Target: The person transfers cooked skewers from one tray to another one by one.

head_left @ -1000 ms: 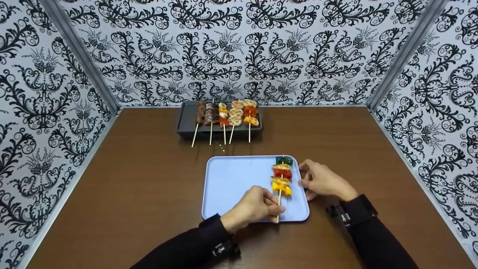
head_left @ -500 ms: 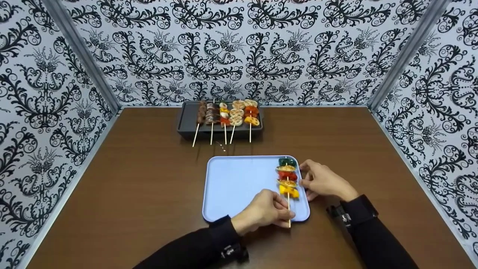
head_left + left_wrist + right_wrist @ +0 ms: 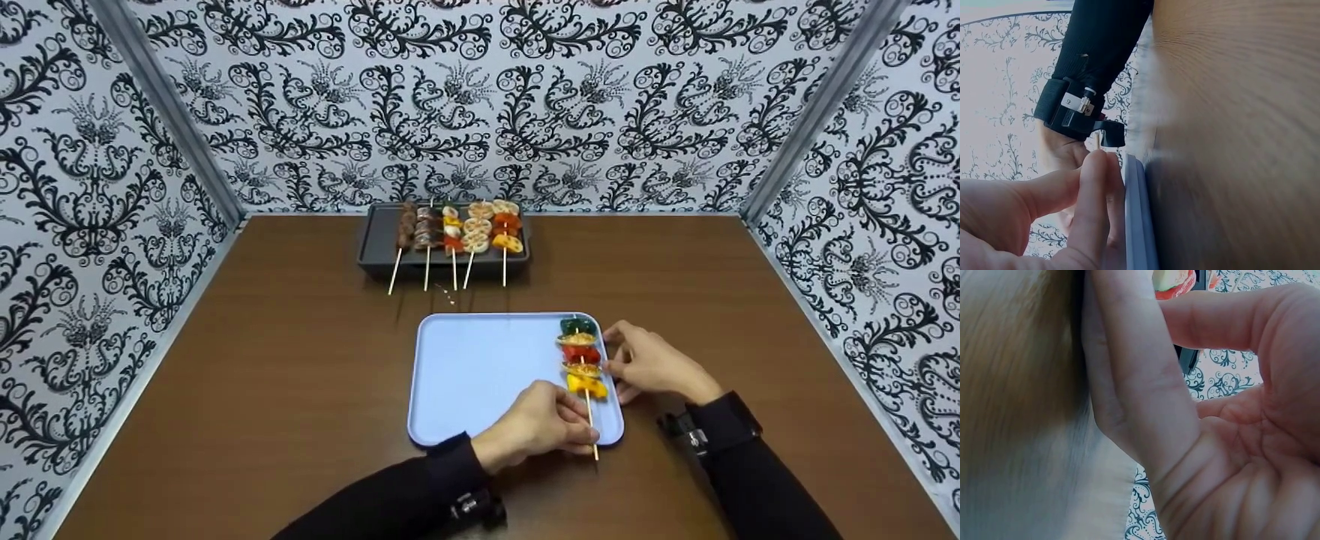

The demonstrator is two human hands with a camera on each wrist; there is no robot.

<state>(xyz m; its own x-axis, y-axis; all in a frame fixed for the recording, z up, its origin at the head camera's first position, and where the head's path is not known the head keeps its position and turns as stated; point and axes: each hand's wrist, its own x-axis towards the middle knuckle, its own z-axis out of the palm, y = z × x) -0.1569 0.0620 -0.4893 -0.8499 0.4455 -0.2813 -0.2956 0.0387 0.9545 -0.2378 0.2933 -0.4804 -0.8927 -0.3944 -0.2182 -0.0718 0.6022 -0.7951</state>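
A vegetable skewer (image 3: 579, 355) with green, red and yellow pieces lies along the right side of a pale blue tray (image 3: 472, 375). My left hand (image 3: 541, 422) pinches the bare lower part of its stick between thumb and fingers, and the stick's end sticks out past the tray's front rim. In the left wrist view the stick tip (image 3: 1097, 139) pokes up beyond the fingertips, beside the tray edge (image 3: 1139, 219). My right hand (image 3: 654, 366) holds the tray's right rim with thumb and fingers, close beside the food. Part of the skewer's food (image 3: 1174, 287) shows past the right fingers.
At the back of the brown table (image 3: 285, 360) stands a dark grill (image 3: 381, 232) bearing several skewers, their sticks reaching over its front edge. Small pale specks lie in front of it. Patterned walls (image 3: 480, 105) enclose the table's back and sides.
My left hand has shifted the skewer rightward across the tray and slightly toward me, closer to the right rim. The right hand has stayed at the rim.
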